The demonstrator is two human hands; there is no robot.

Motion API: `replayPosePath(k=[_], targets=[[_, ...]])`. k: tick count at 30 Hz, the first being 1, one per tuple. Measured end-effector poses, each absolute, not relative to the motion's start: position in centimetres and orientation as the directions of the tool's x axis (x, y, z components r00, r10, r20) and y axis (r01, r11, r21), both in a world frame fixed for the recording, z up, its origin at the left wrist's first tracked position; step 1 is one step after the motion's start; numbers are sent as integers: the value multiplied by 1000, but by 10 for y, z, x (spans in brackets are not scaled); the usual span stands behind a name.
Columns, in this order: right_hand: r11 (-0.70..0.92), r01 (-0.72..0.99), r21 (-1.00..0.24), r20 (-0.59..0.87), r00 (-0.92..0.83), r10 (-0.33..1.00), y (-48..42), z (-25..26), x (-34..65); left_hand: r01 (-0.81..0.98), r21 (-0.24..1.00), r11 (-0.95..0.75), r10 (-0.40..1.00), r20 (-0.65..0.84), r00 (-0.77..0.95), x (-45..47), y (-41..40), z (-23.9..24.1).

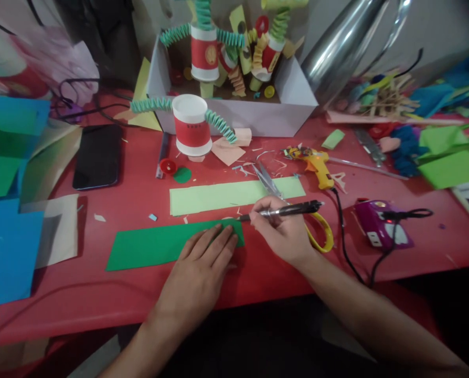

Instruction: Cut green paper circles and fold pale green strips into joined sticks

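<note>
Flat, open left hand [203, 257] covers a long green paper strip [144, 245] lying left-to-right; right hand [284, 228] grips a black-and-silver pen [291, 209] near the strip's right end, tip contact unclear.

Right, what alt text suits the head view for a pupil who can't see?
A person's left hand lies on a dark green strip on a red table; the right hand holds a pen near the strip's far edge. Beyond are a pale green strip and a cup with coiled arms.
</note>
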State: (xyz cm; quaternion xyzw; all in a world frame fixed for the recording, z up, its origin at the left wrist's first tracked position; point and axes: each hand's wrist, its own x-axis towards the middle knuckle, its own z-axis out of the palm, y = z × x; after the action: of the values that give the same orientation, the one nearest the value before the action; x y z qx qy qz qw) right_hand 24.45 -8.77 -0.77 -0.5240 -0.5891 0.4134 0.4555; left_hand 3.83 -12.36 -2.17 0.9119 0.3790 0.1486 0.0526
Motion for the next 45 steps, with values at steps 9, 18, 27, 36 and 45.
replayPosePath(k=[9,18,27,36,45], targets=[[116,313,-943,107,-47,993,-85,-6,244,690,224,-689,725,240,646,41,-122,-20],[192,400,-896,165,-101,981,-84,-11,245,686,236,-688,725,259,638,41,-121,-21],[223,439,-870,203,-94,975,-85,-10,246,686,246,-685,728,264,632,42,-120,-20],[238,428,-872,207,-117,971,-89,-8,248,688,243,-683,730,249,637,42,-121,-19],[267,459,-848,219,-157,963,-93,-2,251,689,241,-683,730,246,638,42,-121,-18]])
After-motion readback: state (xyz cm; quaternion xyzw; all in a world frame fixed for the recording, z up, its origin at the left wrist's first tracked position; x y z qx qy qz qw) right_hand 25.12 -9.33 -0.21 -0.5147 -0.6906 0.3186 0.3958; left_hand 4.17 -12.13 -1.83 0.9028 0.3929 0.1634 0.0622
